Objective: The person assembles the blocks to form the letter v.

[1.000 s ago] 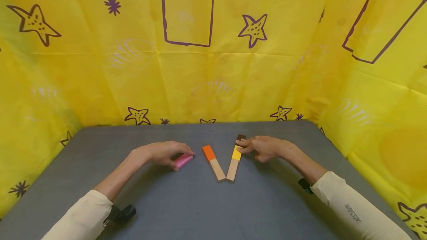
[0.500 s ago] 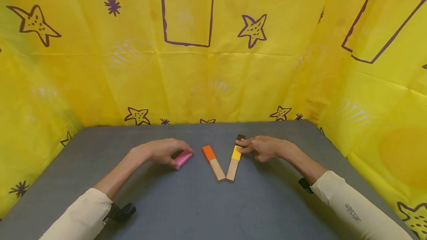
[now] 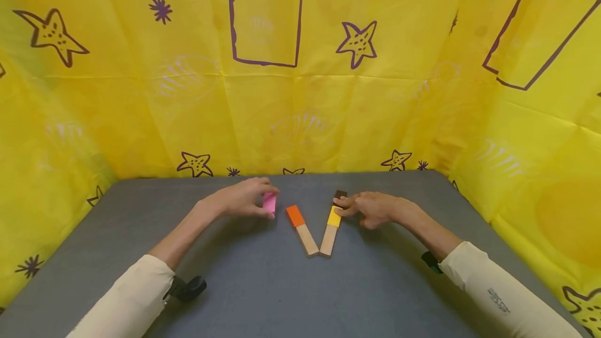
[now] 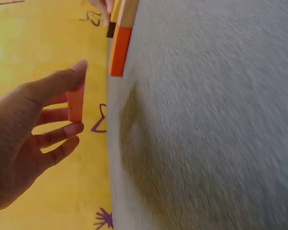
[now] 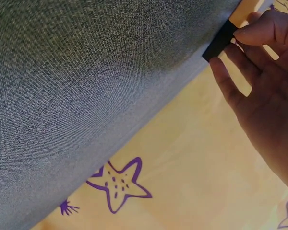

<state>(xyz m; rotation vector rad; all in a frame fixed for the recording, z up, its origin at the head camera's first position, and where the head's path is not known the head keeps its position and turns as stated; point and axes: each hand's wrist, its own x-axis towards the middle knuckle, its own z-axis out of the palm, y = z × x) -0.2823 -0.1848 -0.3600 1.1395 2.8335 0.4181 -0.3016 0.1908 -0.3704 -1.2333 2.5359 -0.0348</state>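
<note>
In the head view my left hand (image 3: 244, 197) pinches a pink block (image 3: 269, 203) between thumb and fingers, raised off the table and left of an orange block (image 3: 295, 216). The left wrist view shows the pink block (image 4: 75, 107) end-on in that hand. Two plain wooden blocks (image 3: 307, 240) meet in a V, one continuing the orange block, the other a yellow block (image 3: 334, 217). A dark brown block (image 3: 340, 195) lies beyond the yellow one. My right hand (image 3: 373, 208) rests its fingers over the seam between yellow and brown; the right wrist view shows fingertips touching the brown block (image 5: 220, 42).
The blocks lie on a grey cloth-covered table (image 3: 300, 296). A yellow patterned curtain (image 3: 291, 113) rises along the back and both sides.
My left hand has moved up and to the right with the pink block, which has turned from lying slanted to standing more upright. The right hand and the V of blocks have not moved.
</note>
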